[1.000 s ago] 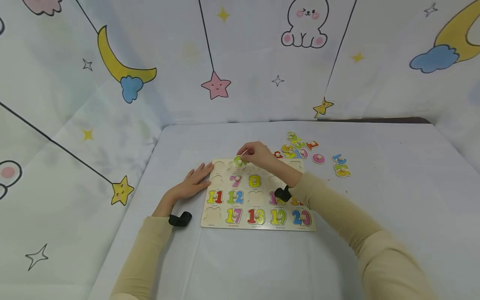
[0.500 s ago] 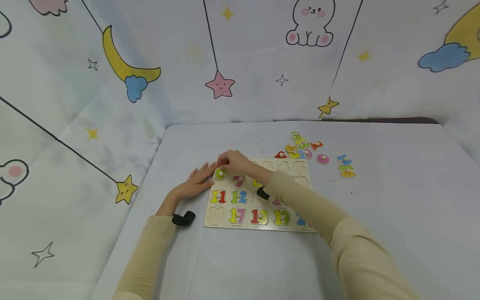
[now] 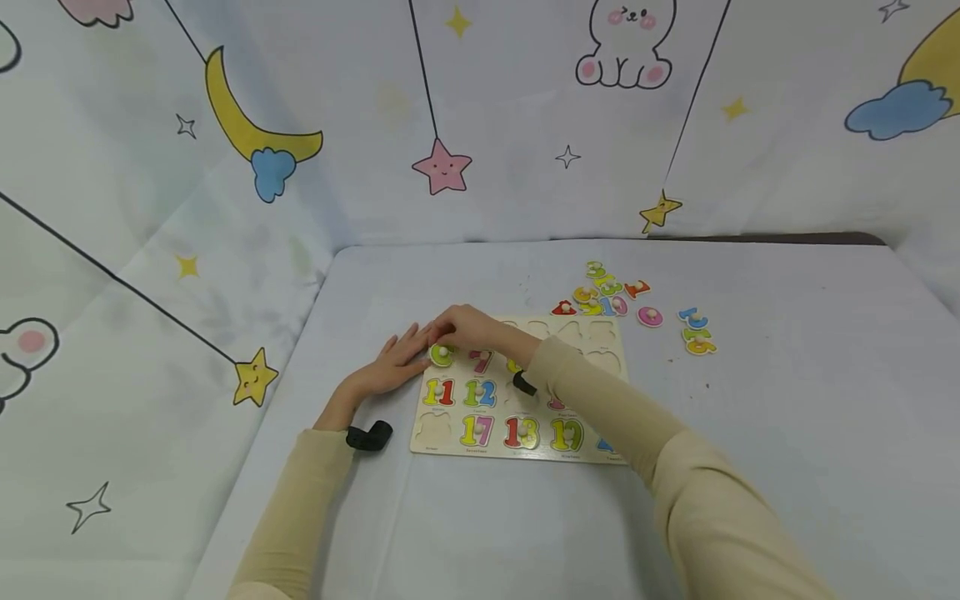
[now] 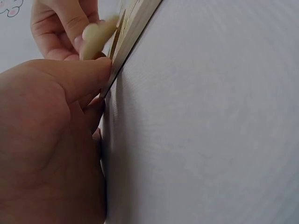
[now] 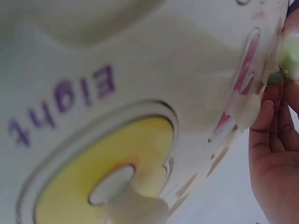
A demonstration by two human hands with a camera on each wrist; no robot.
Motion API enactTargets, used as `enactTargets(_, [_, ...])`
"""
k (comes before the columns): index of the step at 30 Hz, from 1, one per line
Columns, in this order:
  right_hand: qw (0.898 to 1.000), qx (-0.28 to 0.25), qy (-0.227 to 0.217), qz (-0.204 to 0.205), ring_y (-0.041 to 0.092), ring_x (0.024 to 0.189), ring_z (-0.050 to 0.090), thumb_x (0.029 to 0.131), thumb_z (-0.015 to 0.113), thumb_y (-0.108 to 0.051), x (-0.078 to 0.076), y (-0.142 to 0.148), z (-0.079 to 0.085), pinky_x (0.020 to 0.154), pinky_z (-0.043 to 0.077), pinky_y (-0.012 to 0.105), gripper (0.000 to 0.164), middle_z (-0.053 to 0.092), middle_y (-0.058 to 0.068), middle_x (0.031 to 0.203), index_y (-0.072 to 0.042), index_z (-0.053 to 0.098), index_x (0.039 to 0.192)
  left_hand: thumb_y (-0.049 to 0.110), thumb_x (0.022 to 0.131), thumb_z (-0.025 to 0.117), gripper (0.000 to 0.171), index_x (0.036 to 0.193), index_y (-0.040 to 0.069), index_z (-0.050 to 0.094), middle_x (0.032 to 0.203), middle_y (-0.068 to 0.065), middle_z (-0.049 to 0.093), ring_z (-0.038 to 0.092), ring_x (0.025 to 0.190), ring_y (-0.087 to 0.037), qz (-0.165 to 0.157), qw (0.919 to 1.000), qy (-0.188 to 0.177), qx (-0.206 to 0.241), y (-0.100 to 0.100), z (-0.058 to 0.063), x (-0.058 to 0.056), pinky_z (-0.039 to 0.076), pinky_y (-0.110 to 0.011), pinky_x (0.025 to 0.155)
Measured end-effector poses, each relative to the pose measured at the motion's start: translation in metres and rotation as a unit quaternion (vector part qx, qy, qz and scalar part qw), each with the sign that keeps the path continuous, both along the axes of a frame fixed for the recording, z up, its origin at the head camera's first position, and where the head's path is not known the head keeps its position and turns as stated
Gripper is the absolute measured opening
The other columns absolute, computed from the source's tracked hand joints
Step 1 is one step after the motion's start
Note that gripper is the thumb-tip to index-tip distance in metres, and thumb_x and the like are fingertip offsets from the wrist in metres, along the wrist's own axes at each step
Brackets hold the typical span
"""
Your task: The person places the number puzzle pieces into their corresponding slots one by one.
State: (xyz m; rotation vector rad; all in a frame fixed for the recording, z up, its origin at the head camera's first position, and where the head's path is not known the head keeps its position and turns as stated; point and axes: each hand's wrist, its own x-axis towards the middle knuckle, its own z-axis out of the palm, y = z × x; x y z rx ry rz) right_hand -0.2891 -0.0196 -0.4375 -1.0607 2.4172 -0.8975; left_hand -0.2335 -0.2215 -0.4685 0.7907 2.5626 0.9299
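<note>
My right hand (image 3: pixel 468 327) pinches a green number puzzle piece (image 3: pixel 441 357) over the left end of the board's second row. Its fingers partly cover the piece, and its pale knob (image 4: pixel 92 33) shows in the left wrist view. Flat on the table, my left hand (image 3: pixel 386 367) has its fingers extended and its thumb (image 4: pixel 96 74) at the edge of the wooden number board (image 3: pixel 517 457). Beside the green piece, a pink 7 (image 3: pixel 480 362) sits in its recess, then a yellow 8 (image 5: pixel 145 140), mostly behind my right arm in the head view.
Several loose number pieces (image 3: pixel 611 287) lie in a cluster behind the board. A pink 0-shaped piece (image 3: pixel 650 317) and two more pieces (image 3: pixel 699 342) lie to its right. Numbers such as the 17 (image 3: pixel 477 431) fill much of the lower rows. A patterned cloth (image 3: pixel 495 108) hangs behind.
My right hand has carried the green piece left and nearer, from the board's top row to the left end of the second row. My left hand has stayed at the board's edge.
</note>
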Motion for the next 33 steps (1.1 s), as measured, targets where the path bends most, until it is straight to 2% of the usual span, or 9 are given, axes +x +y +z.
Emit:
enactTargets(6, [1.0, 0.012, -0.006, 0.003, 0.011, 0.079, 0.054, 0.093, 0.06, -0.009, 0.004, -0.004, -0.004, 0.073, 0.043, 0.02, 0.01, 0.064, -0.004, 0.088, -0.01, 0.069, 0.09, 0.027, 0.102, 0.041, 0.058, 0.151, 0.01, 0.015, 0.155, -0.006, 0.009, -0.005, 0.14, -0.024, 0.005, 1.0, -0.006, 0.003, 0.0, 0.001, 0.001, -0.009, -0.047, 0.107])
enactTargets(12, [0.999, 0.033, 0.04, 0.013, 0.01, 0.084, 0.054, 0.094, 0.058, -0.011, 0.011, 0.004, 0.003, 0.077, 0.044, 0.021, 0.011, 0.062, -0.002, 0.095, -0.009, 0.067, 0.101, 0.026, 0.102, 0.041, 0.058, 0.151, 0.009, 0.015, 0.155, -0.007, 0.01, -0.005, 0.14, -0.024, -0.002, 1.0, 0.002, 0.003, 0.0, 0.0, 0.0, -0.009, -0.048, 0.107])
enactTargets(17, [0.994, 0.065, 0.083, 0.04, 0.014, 0.1, 0.057, 0.094, 0.059, -0.01, 0.02, 0.02, 0.012, 0.086, 0.044, 0.025, 0.021, 0.063, 0.002, 0.108, -0.007, 0.066, 0.113, 0.026, 0.102, 0.042, 0.059, 0.151, 0.009, 0.015, 0.155, -0.008, 0.009, -0.005, 0.14, -0.025, -0.005, 0.9999, 0.011, -0.003, -0.001, -0.002, -0.001, -0.008, -0.048, 0.107])
enactTargets(21, [0.983, 0.112, 0.121, 0.082, 0.017, 0.117, 0.051, 0.095, 0.056, -0.011, 0.031, 0.036, 0.017, 0.097, 0.039, 0.029, 0.03, 0.059, 0.003, 0.124, -0.009, 0.061, 0.125, 0.025, 0.101, 0.042, 0.059, 0.151, 0.008, 0.015, 0.155, -0.008, 0.009, -0.005, 0.14, -0.024, -0.003, 1.0, 0.006, -0.005, 0.0, -0.002, -0.001, -0.009, -0.047, 0.107])
enactTargets(27, [0.961, 0.186, 0.157, 0.129, 0.019, 0.129, 0.038, 0.098, 0.053, -0.024, 0.057, 0.058, 0.016, 0.101, 0.035, 0.037, 0.046, 0.039, 0.002, 0.145, -0.023, 0.044, 0.142, 0.025, 0.102, 0.042, 0.059, 0.151, 0.008, 0.014, 0.155, -0.008, 0.008, -0.005, 0.14, -0.024, -0.003, 1.0, 0.003, -0.009, 0.0, 0.0, -0.001, -0.009, -0.046, 0.108])
enactTargets(30, [0.952, 0.217, 0.163, 0.144, 0.019, 0.136, 0.025, 0.098, 0.048, -0.034, 0.067, 0.063, 0.011, 0.106, 0.027, 0.039, 0.051, 0.028, 0.001, 0.15, -0.027, 0.034, 0.147, 0.024, 0.102, 0.042, 0.059, 0.151, 0.008, 0.014, 0.155, -0.008, 0.008, -0.005, 0.14, -0.024, -0.001, 0.9999, 0.003, -0.009, 0.0, 0.0, 0.0, -0.009, -0.046, 0.108])
enactTargets(33, [0.943, 0.235, 0.176, 0.154, 0.019, 0.139, 0.013, 0.098, 0.044, -0.042, 0.073, 0.064, 0.008, 0.109, 0.018, 0.038, 0.056, 0.02, 0.001, 0.153, -0.026, 0.028, 0.149, 0.024, 0.102, 0.042, 0.059, 0.151, 0.007, 0.014, 0.155, -0.009, 0.009, -0.005, 0.14, -0.025, 0.002, 0.9999, 0.004, -0.01, 0.0, 0.0, 0.0, -0.009, -0.046, 0.108])
